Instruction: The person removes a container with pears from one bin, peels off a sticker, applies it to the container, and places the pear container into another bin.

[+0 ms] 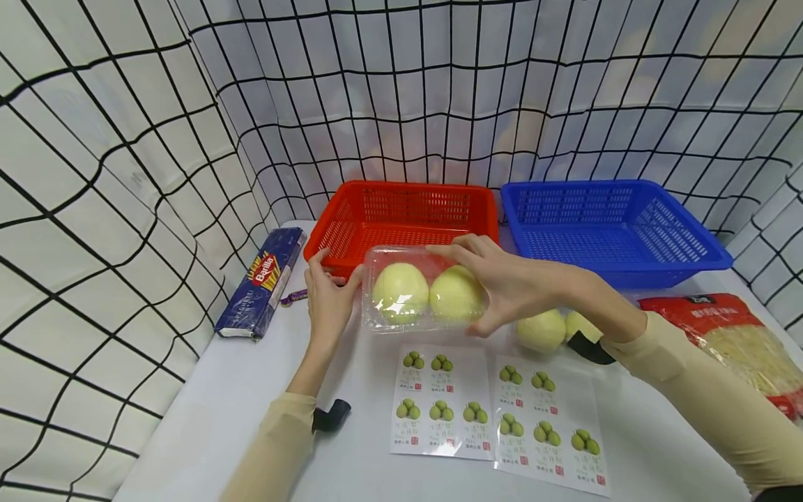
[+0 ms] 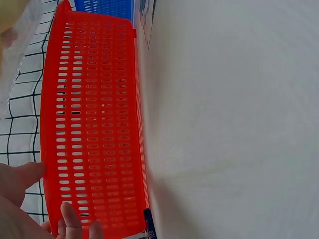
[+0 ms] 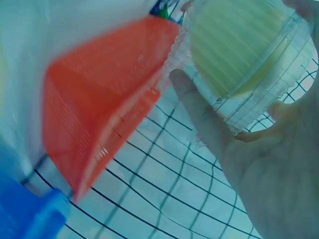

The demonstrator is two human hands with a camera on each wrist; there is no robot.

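Note:
A clear plastic fruit box (image 1: 429, 307) with two pale green round fruits (image 1: 401, 293) inside is held up in front of the red basket (image 1: 414, 192). My right hand (image 1: 502, 279) grips its right end, thumb below and fingers over the top. In the right wrist view the thumb (image 3: 202, 112) lies along the ribbed box wall. My left hand (image 1: 329, 300) is at the front left corner of the red basket, fingers spread, with its thumb close to the box's left end. The left wrist view shows the left fingers (image 2: 72, 221) overlapping the basket's slotted side.
A blue basket (image 1: 602, 268) stands at the right. Sticker sheets with fruit pictures (image 1: 442, 436) lie in front. More pale fruits (image 1: 541, 331) sit under the right forearm. A red-labelled bag (image 1: 746, 341) lies far right, a blue Barilla box (image 1: 260, 286) at left. Black netting surrounds the table.

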